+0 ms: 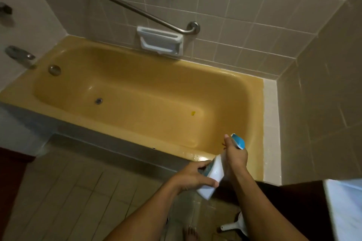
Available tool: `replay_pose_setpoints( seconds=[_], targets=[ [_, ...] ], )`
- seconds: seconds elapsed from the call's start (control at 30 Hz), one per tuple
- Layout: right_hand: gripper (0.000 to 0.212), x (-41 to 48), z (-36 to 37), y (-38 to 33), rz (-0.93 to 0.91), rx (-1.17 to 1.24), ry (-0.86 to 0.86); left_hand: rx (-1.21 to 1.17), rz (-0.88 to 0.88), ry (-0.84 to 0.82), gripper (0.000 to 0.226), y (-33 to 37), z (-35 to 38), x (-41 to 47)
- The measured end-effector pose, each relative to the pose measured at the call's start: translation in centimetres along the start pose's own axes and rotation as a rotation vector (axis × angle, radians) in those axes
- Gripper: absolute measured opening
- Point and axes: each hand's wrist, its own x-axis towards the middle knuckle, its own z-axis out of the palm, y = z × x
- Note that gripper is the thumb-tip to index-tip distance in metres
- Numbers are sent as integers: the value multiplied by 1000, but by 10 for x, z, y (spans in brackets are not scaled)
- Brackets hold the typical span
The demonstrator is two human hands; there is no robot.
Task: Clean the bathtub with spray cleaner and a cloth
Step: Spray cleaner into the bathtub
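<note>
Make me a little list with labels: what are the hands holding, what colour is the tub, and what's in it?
left hand: grips the lower body of the spray bottle
right hand: holds the bottle's neck, below the blue head
bathtub: yellow
inside the tub: drain, small yellow speck
on the wall: white soap dish, metal grab bar

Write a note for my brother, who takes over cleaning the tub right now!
Left hand holds the spray bottle low down; right hand grips its blue trigger top, pointing toward the bathtub.
No cloth in view.
Done: nothing sure; only wet drops on the near rim.
Left: spray the tub, yellow speck on its floor too, then find a cloth and wipe.
</note>
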Motion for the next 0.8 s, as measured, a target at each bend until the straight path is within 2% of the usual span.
replay_pose_setpoints(
  seconds=[0.2,0.33,0.43,0.63,0.8],
  targets=[
    [30,3,-29,9,76,23,101,62,1,-74,72,1,25,8],
    [24,5,-49,14,26,87,85,89,-7,-91,79,-2,41,14],
    [26,7,-64,15,25,134,90,94,3,-98,80,-2,53,18],
    [31,12,-84,18,86,136,206,131,24,-141,82,7,73,21],
    [26,16,-93,20,6,151,139,134,33,-151,81,10,76,23]
  ],
)
